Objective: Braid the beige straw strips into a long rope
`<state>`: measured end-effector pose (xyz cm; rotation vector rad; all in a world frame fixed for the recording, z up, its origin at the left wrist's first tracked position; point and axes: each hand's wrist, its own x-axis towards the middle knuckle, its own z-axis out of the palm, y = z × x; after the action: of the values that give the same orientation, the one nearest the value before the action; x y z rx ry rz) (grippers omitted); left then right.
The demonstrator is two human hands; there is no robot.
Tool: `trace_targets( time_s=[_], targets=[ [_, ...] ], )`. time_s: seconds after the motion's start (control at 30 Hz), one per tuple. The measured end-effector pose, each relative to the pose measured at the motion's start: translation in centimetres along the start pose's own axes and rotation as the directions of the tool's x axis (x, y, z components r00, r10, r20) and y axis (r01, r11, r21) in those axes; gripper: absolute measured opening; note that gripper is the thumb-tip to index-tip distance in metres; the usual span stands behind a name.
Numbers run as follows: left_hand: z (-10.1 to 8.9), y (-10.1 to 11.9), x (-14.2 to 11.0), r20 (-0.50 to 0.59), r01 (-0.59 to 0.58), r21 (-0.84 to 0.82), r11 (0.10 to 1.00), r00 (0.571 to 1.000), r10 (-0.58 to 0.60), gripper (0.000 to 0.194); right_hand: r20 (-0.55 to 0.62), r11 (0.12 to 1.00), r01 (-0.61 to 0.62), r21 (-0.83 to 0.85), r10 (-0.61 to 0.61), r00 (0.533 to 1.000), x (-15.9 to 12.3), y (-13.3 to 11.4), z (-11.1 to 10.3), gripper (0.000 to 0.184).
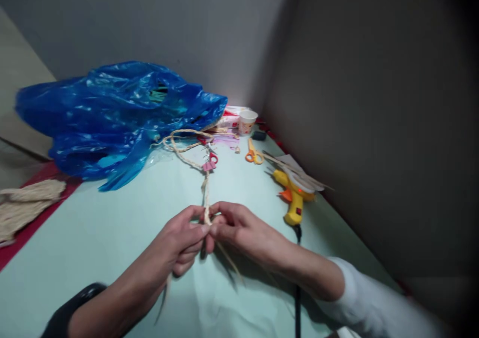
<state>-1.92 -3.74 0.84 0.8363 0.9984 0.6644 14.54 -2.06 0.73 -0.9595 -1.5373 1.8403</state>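
Note:
A thin pale braid (206, 190) of straw-like strands runs from a pink clip (209, 166) on the table toward me. My left hand (186, 239) pinches its near end between thumb and forefinger. From the other side my right hand (232, 226) grips the same spot, its thumb tip meeting the left one. Loose strands (230, 262) trail below both hands. Beyond the clip, more of the pale cord (179, 146) lies in loops. The fingertips partly hide where the strands cross.
A blue plastic bag (123, 108) fills the back left. At right lie a yellow glue gun (295, 198) with a black cable and orange-handled scissors (253, 156). A paper cup (247, 123) stands behind. A woven straw piece (32, 205) rests at the left edge.

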Motion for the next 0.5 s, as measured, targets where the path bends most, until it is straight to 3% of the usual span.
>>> trace_targets(
  time_s=[0.1,0.17,0.23,0.33,0.4,0.5],
  targets=[
    [-0.6,-0.8,0.5,-0.037,0.047,0.042,0.998,0.998,-0.045,0.03,-0.032,0.969,0.023,-0.244,-0.032,0.999,-0.5,-0.4,-0.2,0.022],
    [-1.1,-1.4,1.0,-0.061,0.051,0.127,0.991,0.997,-0.043,0.034,-0.016,0.892,0.065,-0.448,-0.081,0.997,-0.8,-0.8,-0.3,0.024],
    [-1.5,-2.0,1.4,-0.09,0.012,0.234,0.972,0.996,0.009,0.035,-0.024,0.744,0.072,-0.665,-0.117,0.993,-1.2,-1.2,-0.4,0.028],
    [-1.6,-2.5,1.7,-0.122,-0.102,0.381,0.919,0.98,0.16,0.033,-0.016,0.397,0.063,-0.916,-0.192,0.981,-1.7,-1.6,-0.3,0.025],
    [-1.5,-2.6,1.7,-0.135,-0.152,0.445,0.883,0.963,0.233,0.033,0.022,0.208,0.074,-0.975,-0.242,0.97,-1.9,-1.5,0.1,0.018],
    [-1.3,-2.6,1.7,-0.143,-0.185,0.416,0.89,0.954,0.265,0.035,0.084,0.058,0.109,-0.992,-0.333,0.939,-1.9,-0.4,1.0,0.018]
  ],
)
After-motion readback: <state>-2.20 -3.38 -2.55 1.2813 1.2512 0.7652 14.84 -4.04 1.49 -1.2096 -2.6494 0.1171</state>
